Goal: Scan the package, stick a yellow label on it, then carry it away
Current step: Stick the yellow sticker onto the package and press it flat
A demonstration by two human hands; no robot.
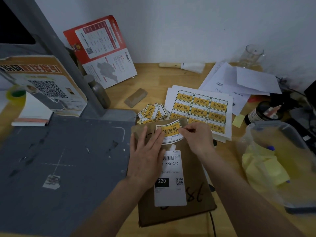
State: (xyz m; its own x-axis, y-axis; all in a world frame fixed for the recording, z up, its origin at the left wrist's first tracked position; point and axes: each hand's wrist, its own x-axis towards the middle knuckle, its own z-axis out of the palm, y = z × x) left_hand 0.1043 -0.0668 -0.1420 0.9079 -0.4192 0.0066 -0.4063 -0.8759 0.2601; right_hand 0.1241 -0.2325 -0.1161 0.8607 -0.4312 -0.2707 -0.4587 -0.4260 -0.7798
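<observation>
item: brown package, flat, lower centre of the frame, on the wooden table, its left edge just over the grey scanner mat. white shipping label with barcode on its face, handwriting beside it.

item: left hand, centre of frame, fingers straight and together, lying flat on the package; fingertips press the left end of the yellow label.

item: right hand, centre right, fingers curled, pinching the label's right edge. label lies across the package's far end, near the flap; its right part looks not yet pressed down, though this is hard to tell.

risk: label may crease or trap a bubble if the pinched end drops before the flat hand smooths toward it. it may set crooked, since it already looks tilted. package may slide on the table under the sideways press. label sits close to the shipping label; a shift nearer could cover the barcode.

item: loose cut labels, just beyond the package; a stray one could catch on exposed adhesive.

item: sheet of uncut labels, upper right of centre.

item: papers, brush, glass jar, far edge by the wall.
</observation>
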